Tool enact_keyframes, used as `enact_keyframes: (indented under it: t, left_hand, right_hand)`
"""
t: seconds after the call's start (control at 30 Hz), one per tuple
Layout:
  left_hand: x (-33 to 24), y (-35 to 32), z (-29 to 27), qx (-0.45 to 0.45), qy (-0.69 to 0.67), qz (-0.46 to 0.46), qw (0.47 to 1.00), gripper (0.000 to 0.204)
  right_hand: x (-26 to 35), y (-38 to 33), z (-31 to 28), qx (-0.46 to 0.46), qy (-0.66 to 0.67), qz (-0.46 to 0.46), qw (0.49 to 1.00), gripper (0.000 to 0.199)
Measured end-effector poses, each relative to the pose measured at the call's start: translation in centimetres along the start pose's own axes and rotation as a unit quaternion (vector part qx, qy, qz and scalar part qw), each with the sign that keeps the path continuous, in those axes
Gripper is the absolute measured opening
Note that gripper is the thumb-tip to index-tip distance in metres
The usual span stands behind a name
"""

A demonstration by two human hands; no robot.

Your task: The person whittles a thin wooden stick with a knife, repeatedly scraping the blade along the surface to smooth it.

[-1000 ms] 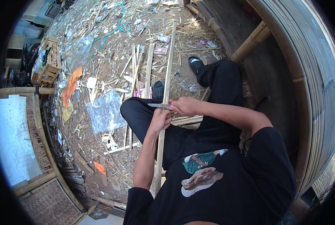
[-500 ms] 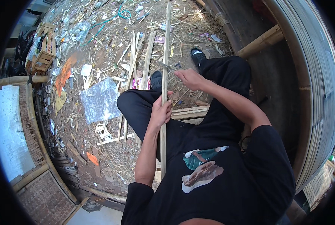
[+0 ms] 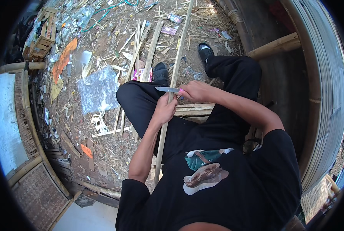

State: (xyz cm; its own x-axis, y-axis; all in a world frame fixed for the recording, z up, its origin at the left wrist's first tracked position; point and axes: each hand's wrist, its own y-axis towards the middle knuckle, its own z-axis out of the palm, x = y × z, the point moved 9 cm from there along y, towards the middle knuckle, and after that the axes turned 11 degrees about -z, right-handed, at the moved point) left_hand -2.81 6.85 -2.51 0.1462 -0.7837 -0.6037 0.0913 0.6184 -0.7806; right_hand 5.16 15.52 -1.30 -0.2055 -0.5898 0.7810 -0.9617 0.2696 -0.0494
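A long pale bamboo strip (image 3: 180,50) runs from the ground beyond my feet up across my lap, slanting toward my left side. My left hand (image 3: 165,110) is closed around it above my thigh. Just past those fingers, my right hand (image 3: 197,91) grips a knife (image 3: 166,89) with a pinkish piece at the handle. Its blade points left and lies across the strip, close to my left hand. Most of the knife handle is hidden in my right fist.
Several more bamboo strips (image 3: 153,48) lie on the littered ground ahead. Split bamboo pieces (image 3: 195,109) sit between my legs. A clear plastic sheet (image 3: 98,90) is spread left of my knee. A wooden crate (image 3: 44,34) stands far left; a bamboo frame (image 3: 276,46) rises at right.
The knife has come nearer to me along the strip, and its blade now lies crosswise by my left hand. The strip's far end has swung to the right.
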Motion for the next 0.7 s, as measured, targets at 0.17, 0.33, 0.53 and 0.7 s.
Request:
enact_keyframes:
  t: [0.17, 0.33, 0.53, 0.7]
  left_hand:
    - [-0.2, -1.2, 1.6, 0.048, -0.033, -0.008, 0.998, 0.007]
    - [-1.2, -0.3, 0.2, 0.006, -0.084, 0.019, 0.996, 0.006]
    - [-0.3, 0.5, -0.9, -0.065, 0.1, 0.072, 0.99, 0.017]
    - [-1.2, 0.3, -0.4, -0.11, 0.187, 0.16, 0.963, 0.019]
  right_hand:
    - [-9.5, 0.5, -7.7, -0.134, 0.009, 0.153, 0.979, 0.05]
    - [-0.9, 0.7, -2.9, -0.117, 0.037, 0.027, 0.992, 0.043]
    - [2.4, -0.1, 0.2, -0.02, 0.016, 0.002, 1.0, 0.04]
    - [2.3, 0.4, 0.0, -0.025, -0.01, -0.012, 1.0, 0.045]
